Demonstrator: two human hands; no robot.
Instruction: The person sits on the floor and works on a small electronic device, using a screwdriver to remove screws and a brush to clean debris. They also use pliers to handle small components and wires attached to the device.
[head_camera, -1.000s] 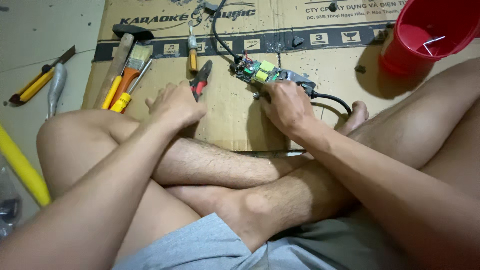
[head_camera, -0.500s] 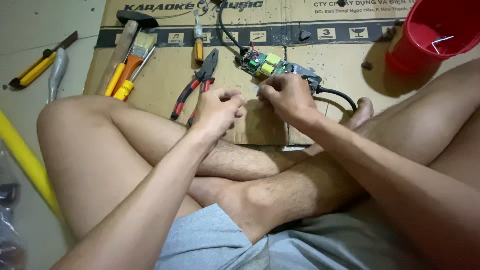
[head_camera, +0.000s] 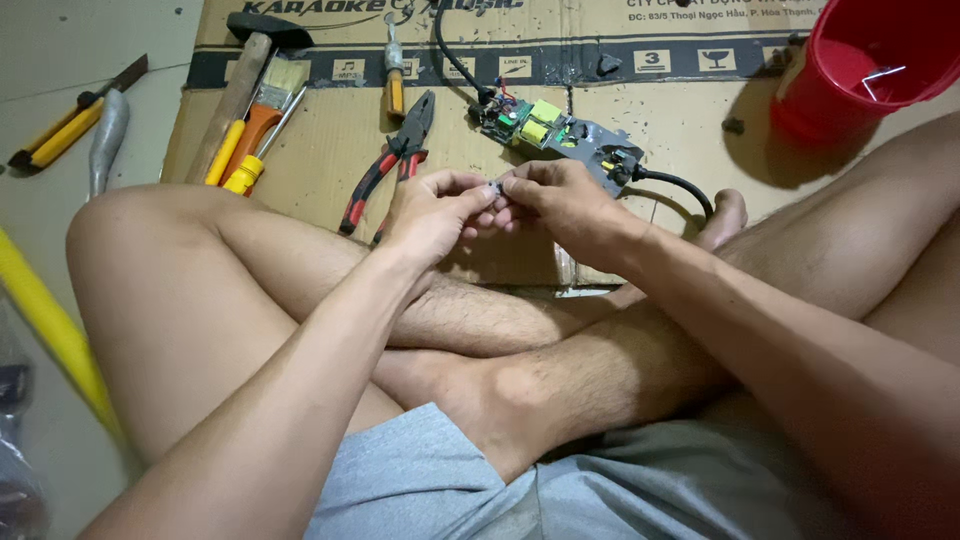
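Left hand (head_camera: 432, 212) has come up off the pliers (head_camera: 388, 165) and now meets the right hand (head_camera: 560, 205) above the cardboard (head_camera: 320, 130). Fingers of both pinch one tiny dark part (head_camera: 497, 187) between the fingertips, too small to identify, just in front of the circuit board (head_camera: 545, 130).

Your bare limbs, grey shorts

Your left hand (head_camera: 432, 212) and right hand (head_camera: 560, 200) are ungloved, forearms sleeveless, legs hairy, feet unshod.
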